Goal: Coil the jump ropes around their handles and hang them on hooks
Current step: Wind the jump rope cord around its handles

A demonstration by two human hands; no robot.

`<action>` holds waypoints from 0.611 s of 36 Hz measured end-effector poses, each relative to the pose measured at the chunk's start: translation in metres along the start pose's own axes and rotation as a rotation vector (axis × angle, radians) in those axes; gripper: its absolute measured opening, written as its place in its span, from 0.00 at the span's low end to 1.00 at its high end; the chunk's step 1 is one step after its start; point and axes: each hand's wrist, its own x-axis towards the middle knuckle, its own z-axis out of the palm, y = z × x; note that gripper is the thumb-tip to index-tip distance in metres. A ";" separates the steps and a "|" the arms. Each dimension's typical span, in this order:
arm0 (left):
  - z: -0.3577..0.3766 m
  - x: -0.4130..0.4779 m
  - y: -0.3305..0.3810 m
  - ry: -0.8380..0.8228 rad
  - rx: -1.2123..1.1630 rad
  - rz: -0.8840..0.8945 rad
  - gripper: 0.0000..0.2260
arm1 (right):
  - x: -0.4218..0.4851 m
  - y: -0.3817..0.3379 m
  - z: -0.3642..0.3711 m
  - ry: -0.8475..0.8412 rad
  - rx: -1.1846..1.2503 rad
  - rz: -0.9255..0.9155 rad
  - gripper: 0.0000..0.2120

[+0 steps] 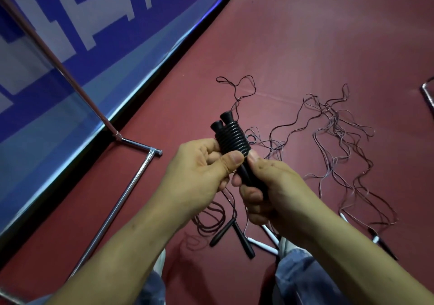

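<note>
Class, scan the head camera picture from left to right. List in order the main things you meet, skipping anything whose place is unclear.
Blue banner → chrome rack bar → left hand → coiled jump rope → right hand → loose tangle of ropes → chrome tube at the right edge.

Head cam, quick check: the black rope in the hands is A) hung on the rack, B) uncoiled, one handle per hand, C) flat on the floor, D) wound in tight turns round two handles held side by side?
D: the black rope sits in stacked turns round the upper part of the two black handles, with the left hand gripping at the coil and the right hand gripping the lower shafts.
</note>
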 end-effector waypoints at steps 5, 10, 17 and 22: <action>-0.004 -0.003 0.004 -0.068 -0.018 0.044 0.04 | -0.003 -0.003 0.001 -0.015 0.027 0.019 0.23; -0.004 -0.003 0.004 -0.140 -0.100 0.049 0.09 | -0.004 -0.003 0.003 -0.019 0.155 0.054 0.25; -0.003 -0.002 0.000 -0.171 -0.148 -0.003 0.17 | -0.004 -0.001 0.002 -0.277 0.605 0.275 0.26; 0.002 -0.003 -0.001 -0.114 -0.232 -0.008 0.13 | -0.004 -0.001 -0.002 -0.366 0.647 0.337 0.25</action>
